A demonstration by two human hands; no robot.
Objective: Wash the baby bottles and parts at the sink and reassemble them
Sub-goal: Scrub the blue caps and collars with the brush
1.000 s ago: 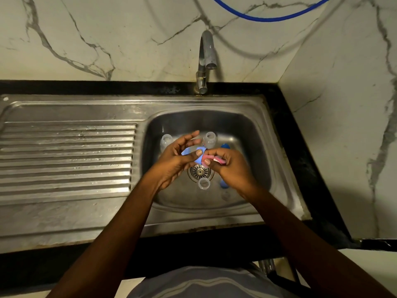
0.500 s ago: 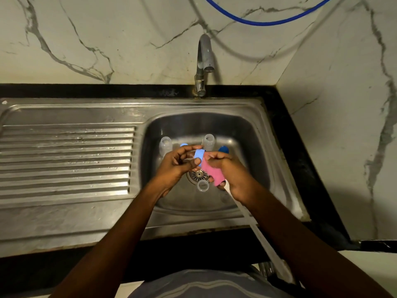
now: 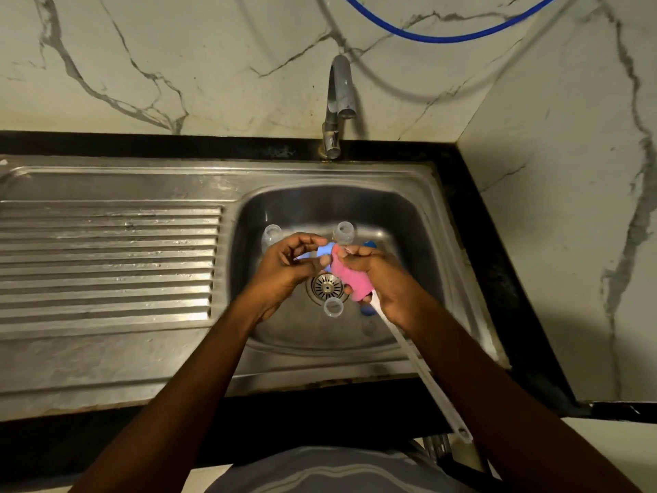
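Over the steel sink basin [image 3: 419, 243], my left hand [image 3: 288, 268] pinches a small light-blue bottle part [image 3: 325, 250]. My right hand [image 3: 377, 279] grips a bottle brush with a pink sponge head [image 3: 350, 279]; the sponge presses against the blue part. The brush's long white handle [image 3: 426, 371] runs back under my right forearm. Clear bottle pieces stand in the basin: one at the back left [image 3: 272, 233], one at the back middle [image 3: 344, 232], one just in front of the drain [image 3: 333, 307]. Blue parts [image 3: 366, 310] peek out beside my right hand.
The tap [image 3: 339, 104] stands behind the basin with no water running. A ribbed draining board [image 3: 106, 261] stretches to the left. A black counter edge [image 3: 497, 279] and marble walls close in the right side. A blue hose [image 3: 444, 37] hangs overhead.
The pink sponge head has come out into view and slid forward against the blue part. My left hand's fingers have curled in around that part.
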